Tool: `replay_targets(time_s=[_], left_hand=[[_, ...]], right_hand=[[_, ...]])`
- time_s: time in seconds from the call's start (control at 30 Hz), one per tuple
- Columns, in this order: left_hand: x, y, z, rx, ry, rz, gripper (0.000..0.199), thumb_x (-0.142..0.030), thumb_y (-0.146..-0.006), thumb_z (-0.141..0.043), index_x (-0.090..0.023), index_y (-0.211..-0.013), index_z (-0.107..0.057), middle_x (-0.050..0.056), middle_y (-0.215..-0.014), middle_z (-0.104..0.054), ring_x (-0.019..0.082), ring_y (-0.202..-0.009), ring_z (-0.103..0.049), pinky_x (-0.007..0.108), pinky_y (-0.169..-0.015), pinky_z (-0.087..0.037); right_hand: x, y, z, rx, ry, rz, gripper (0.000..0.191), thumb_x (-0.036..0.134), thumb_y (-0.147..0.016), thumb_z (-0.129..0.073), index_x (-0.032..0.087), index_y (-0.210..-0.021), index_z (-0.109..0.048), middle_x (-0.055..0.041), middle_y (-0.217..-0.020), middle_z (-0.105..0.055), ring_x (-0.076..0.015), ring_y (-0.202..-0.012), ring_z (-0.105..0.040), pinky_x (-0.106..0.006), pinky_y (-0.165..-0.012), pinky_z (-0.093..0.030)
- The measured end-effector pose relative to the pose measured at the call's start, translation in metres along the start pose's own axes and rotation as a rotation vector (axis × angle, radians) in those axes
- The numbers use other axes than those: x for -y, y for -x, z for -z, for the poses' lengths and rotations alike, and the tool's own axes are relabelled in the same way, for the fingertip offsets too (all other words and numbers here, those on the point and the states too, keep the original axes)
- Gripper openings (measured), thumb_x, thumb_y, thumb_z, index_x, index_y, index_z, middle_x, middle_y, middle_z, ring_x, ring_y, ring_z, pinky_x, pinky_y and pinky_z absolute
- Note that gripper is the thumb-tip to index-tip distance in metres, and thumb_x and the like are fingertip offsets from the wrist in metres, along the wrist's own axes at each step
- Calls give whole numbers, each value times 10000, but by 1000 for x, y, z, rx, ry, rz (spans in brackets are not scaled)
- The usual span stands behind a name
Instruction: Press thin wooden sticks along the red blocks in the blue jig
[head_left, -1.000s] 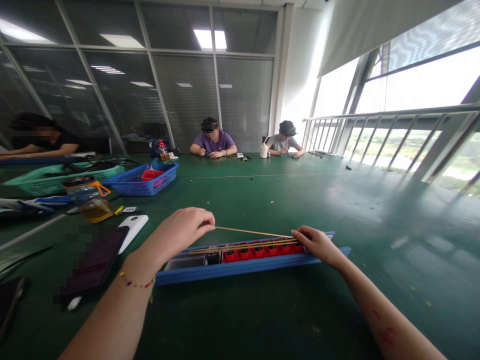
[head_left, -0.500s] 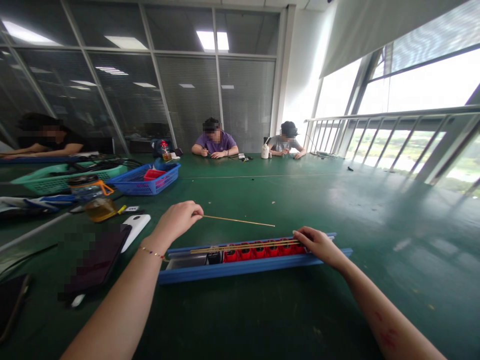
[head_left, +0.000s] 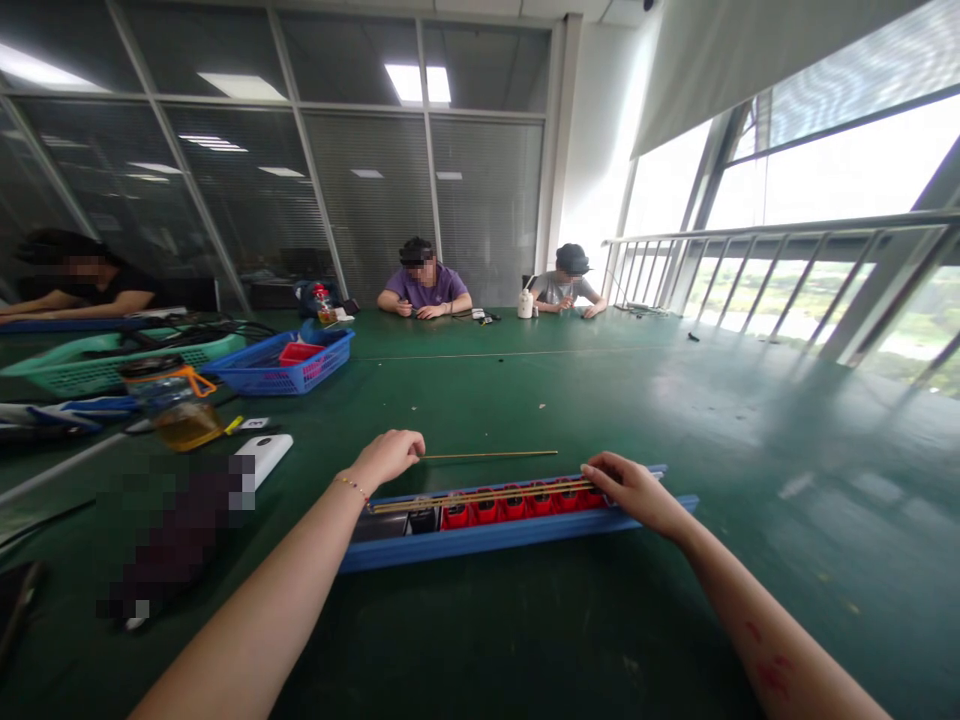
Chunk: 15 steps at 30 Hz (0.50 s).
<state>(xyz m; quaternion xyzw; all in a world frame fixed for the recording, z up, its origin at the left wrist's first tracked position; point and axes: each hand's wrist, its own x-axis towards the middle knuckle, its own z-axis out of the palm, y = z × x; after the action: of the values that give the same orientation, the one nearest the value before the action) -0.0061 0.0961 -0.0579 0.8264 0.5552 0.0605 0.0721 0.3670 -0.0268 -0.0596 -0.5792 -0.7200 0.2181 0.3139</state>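
My left hand pinches one end of a thin, straw-coloured stick, which lies level just beyond a long blue trough. Several red square holders with dark centres sit in a row inside the trough, with a black block at their left end. More thin sticks run lengthwise over the holders. At their right ends, my right hand has its thumb and fingers closed on them. The fingertips of that hand are partly hidden, and how many sticks it grips is unclear.
To the left lie a phone-like white device, a jar of amber liquid, a blue basket and a green basket. Across the green table sit co-workers, near a white bottle.
My left hand has moved lower and slightly right with its stick, which has gone from sloping to nearly level. My right hand stays at the ends of the other sticks. The view shifts slightly.
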Motion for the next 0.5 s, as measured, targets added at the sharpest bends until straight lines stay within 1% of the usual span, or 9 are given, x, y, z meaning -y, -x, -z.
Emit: replay_targets(time_s=[0.13, 0.27, 0.37, 0.5], left_hand=[[-1, 1, -9, -11, 23, 2, 177, -194, -730, -490, -236, -828, -631, 17, -854, -658, 151, -816, -595, 222, -697, -425], [-1, 4, -12, -40, 34, -5, 192, -190, -740, -473, -238, -837, -631, 22, -906, -647, 158, -855, -584, 233, -727, -426], [0, 6, -12, -47, 52, -23, 189, -208, -749, -470, -236, -844, -631, 23, -921, -643, 159, -863, -580, 236, -734, -425], [2, 7, -14, -43, 73, -46, 180, -239, -756, -477, -236, -843, -634, 22, -895, -644, 160, -840, -583, 240, -726, -425]], right_hand=[[-1, 1, 0, -18, -40, -1, 328, 525, -778, -454, 203, -790, -516, 13, -653, -560, -127, -582, -514, -236, -523, -407], [-4, 0, 0, -7, -46, -17, 331, 532, -776, -455, 203, -750, -485, 24, -613, -535, -121, -559, -502, -230, -501, -396], [-7, 1, 2, -5, -10, -11, 328, 526, -779, -453, 203, -737, -491, 24, -606, -532, -120, -556, -491, -230, -501, -386], [-10, 2, 7, 6, 69, -1, 351, 530, -778, -445, 200, -701, -537, 18, -593, -540, -122, -552, -474, -237, -512, -381]])
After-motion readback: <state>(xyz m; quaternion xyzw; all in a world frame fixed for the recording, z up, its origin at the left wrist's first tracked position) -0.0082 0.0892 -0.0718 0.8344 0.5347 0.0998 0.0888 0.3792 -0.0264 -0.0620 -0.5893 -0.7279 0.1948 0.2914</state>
